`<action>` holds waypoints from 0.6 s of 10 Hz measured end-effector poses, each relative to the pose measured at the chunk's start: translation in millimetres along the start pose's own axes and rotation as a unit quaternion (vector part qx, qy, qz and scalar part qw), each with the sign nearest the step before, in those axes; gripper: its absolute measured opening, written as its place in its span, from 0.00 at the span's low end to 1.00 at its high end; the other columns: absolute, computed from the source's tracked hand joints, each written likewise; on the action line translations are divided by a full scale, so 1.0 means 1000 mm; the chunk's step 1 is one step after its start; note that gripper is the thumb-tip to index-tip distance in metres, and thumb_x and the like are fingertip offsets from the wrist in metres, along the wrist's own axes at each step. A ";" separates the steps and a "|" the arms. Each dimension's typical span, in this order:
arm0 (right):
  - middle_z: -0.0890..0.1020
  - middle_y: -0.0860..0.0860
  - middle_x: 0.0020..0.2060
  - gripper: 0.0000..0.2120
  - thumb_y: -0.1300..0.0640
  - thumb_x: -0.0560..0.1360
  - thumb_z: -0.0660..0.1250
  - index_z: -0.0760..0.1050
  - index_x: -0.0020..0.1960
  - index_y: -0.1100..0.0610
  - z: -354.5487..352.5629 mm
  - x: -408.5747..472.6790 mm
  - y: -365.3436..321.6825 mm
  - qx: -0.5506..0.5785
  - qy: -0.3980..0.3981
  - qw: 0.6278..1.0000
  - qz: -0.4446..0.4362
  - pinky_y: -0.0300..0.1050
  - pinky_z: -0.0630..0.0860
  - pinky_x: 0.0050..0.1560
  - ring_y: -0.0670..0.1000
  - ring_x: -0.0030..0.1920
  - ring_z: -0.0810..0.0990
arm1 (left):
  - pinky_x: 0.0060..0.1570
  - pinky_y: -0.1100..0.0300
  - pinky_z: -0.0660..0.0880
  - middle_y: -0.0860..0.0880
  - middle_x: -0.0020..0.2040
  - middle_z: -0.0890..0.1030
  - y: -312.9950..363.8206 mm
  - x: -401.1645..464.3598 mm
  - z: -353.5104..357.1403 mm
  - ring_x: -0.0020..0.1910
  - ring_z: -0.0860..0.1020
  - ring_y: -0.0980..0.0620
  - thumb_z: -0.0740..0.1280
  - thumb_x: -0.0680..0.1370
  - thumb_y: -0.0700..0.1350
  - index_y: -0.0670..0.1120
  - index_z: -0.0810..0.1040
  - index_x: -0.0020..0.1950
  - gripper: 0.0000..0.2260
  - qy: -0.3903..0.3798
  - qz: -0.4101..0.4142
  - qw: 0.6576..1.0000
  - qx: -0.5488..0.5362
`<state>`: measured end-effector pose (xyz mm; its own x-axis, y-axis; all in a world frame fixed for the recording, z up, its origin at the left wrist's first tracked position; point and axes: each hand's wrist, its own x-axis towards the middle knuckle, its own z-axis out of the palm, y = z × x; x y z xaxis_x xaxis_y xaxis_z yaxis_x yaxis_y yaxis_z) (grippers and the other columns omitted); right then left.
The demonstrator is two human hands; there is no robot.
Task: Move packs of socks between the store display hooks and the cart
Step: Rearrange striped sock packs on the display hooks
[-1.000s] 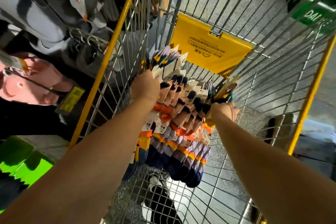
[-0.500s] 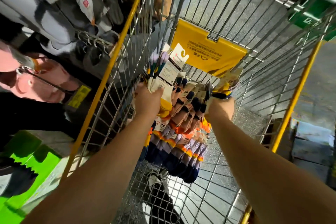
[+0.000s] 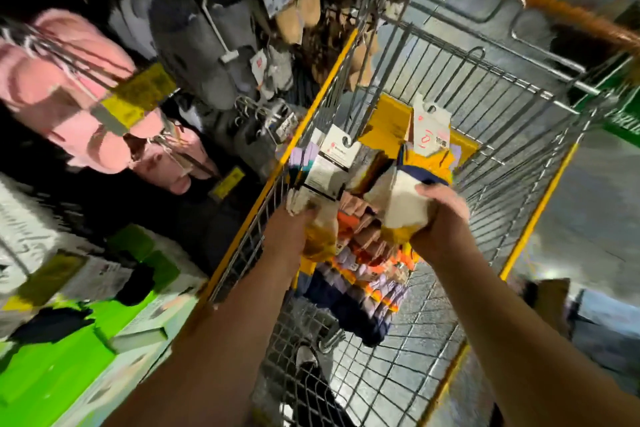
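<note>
Hanging inside the silver wire shopping cart with yellow rims, a thick bunch of striped sock packs in orange, lilac and navy fills the cart's middle, toes pointing down toward the mesh floor and white card headers up. Each pack's long axis runs roughly vertical. Above the bunch, the left hand grips the header end of packs near the cart's left rim, and the right hand clutches a white-and-yellow pack further right. Pink and grey slippers on display hooks hang outside the cart's left rim.
</note>
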<state>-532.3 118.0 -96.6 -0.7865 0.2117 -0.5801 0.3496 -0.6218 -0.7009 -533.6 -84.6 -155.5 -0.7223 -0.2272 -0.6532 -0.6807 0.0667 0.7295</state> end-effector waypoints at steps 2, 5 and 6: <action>0.84 0.53 0.44 0.27 0.56 0.45 0.80 0.84 0.45 0.57 0.034 -0.063 -0.020 0.057 -0.124 0.990 -0.017 0.49 0.77 0.52 0.57 0.45 0.83 | 0.42 0.52 0.83 0.46 0.45 0.85 0.007 -0.049 -0.021 0.41 0.84 0.46 0.75 0.72 0.50 0.42 0.81 0.60 0.20 -0.073 -0.001 0.984 -0.162; 0.86 0.54 0.37 0.15 0.58 0.58 0.66 0.85 0.41 0.60 0.076 -0.157 -0.052 0.107 -0.342 0.933 -0.034 0.42 0.82 0.39 0.54 0.39 0.86 | 0.56 0.47 0.81 0.46 0.45 0.85 0.022 -0.129 -0.052 0.47 0.83 0.45 0.70 0.79 0.48 0.42 0.80 0.57 0.12 -0.128 0.006 0.962 -0.241; 0.87 0.54 0.42 0.14 0.60 0.64 0.64 0.86 0.44 0.57 0.086 -0.175 -0.036 0.016 -0.332 0.943 -0.023 0.47 0.83 0.45 0.54 0.43 0.86 | 0.55 0.49 0.81 0.46 0.45 0.85 0.027 -0.159 -0.072 0.47 0.83 0.46 0.71 0.77 0.49 0.44 0.80 0.53 0.10 -0.148 0.035 0.946 -0.284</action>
<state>-450.6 38.8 66.2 -0.9494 -0.2731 -0.1552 0.3009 -0.6484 -0.6993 -428.0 -116.1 -17.2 -0.8234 0.0467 -0.5655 -0.5145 -0.4817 0.7094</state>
